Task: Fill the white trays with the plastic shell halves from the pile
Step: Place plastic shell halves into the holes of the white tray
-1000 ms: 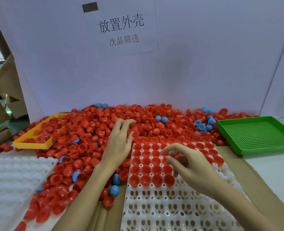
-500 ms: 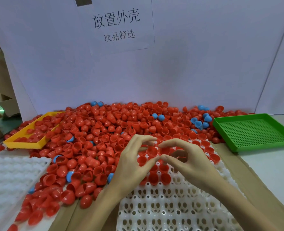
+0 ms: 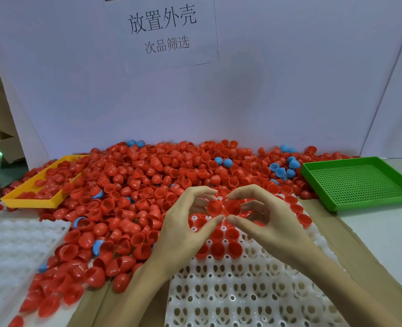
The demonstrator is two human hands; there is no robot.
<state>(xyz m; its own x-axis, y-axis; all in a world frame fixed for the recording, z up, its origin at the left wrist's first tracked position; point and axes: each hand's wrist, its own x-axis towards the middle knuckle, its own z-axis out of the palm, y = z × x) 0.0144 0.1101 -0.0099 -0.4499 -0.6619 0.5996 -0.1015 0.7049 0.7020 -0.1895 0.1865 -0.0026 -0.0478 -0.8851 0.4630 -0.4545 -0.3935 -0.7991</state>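
Over the white tray [image 3: 254,300], the left hand [image 3: 183,230] pinches one red shell half [image 3: 214,207] and the right hand [image 3: 269,223] pinches another red shell half [image 3: 233,207], the two shells touching.

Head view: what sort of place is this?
Probably a factory sorting bench: a heap of red shells, a white tray being filled by hand, and a printed sign on the backboard.

Your left hand [image 3: 183,230] has come off the heap of red plastic shell halves [image 3: 134,185] to meet your right hand [image 3: 263,223] over the white moulded tray [image 3: 242,293], each now pinching one red shell half [image 3: 214,207] side by side.
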